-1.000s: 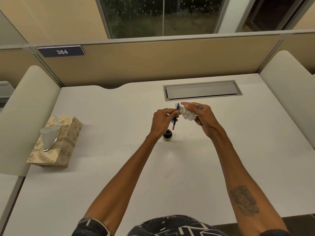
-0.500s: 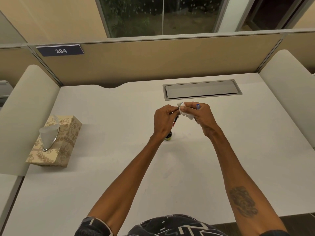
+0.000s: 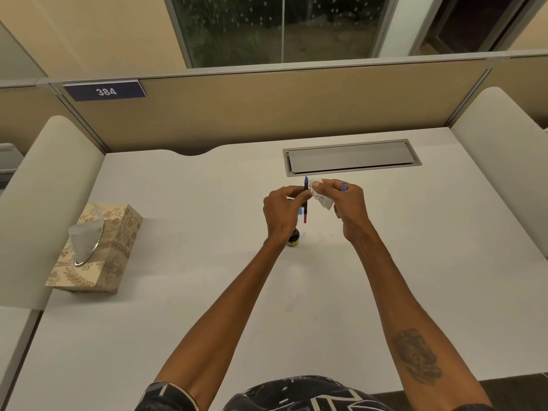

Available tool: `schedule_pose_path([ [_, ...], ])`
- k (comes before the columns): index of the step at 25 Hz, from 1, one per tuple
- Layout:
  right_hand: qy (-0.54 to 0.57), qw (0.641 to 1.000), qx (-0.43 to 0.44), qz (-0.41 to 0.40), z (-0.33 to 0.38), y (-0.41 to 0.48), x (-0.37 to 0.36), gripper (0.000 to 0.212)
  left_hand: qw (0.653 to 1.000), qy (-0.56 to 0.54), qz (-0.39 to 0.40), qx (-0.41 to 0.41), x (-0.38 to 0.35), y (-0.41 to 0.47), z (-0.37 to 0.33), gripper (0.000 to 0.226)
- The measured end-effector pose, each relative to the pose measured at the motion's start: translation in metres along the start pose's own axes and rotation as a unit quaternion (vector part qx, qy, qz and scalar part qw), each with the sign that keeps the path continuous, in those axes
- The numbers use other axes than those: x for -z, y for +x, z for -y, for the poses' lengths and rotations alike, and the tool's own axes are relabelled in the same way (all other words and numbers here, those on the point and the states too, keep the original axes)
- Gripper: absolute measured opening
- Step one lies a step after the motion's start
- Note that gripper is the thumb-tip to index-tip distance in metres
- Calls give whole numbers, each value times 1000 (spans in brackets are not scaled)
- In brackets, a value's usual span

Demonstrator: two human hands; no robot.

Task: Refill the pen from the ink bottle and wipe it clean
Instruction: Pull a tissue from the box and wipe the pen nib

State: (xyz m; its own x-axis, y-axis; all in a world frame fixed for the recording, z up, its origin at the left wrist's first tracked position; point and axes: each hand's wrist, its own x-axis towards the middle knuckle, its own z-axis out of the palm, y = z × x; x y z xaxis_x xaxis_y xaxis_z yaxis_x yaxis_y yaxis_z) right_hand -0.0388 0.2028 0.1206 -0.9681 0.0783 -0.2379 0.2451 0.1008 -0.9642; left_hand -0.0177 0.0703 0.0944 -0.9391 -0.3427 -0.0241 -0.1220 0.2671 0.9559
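Frame centre: left hand (image 3: pixel 281 212) pinches pen (image 3: pixel 305 203) upright, steadying it; right hand (image 3: pixel 347 206) clutches crumpled tissue (image 3: pixel 321 197) against barrel, apparently wiping. Ink bottle (image 3: pixel 293 237) below.

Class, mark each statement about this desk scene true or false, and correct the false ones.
1. The left hand holds the pen roughly upright. True.
2. The right hand is empty. False: it holds a crumpled white tissue beside the pen.
3. The ink bottle stands on the desk, below the hands. True.
4. The tissue box sits on the right side of the desk. False: it is on the left.
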Motion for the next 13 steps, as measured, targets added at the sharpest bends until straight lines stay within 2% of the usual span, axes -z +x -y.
schedule_pose_path([
  [3,2,1000,-11,-10,0,4,6,42,997,-59,18,37,3,0,2,31],
  [7,69,997,-32,-17,2,2,11,28,983,-144,91,76,7,0,-5,38],
  [9,97,994,-42,2,1,-1,12,28,974,-171,118,91,6,-1,-11,40],
  [13,67,991,-94,74,-4,-6,10,24,956,-242,124,107,3,-2,-23,35],
])
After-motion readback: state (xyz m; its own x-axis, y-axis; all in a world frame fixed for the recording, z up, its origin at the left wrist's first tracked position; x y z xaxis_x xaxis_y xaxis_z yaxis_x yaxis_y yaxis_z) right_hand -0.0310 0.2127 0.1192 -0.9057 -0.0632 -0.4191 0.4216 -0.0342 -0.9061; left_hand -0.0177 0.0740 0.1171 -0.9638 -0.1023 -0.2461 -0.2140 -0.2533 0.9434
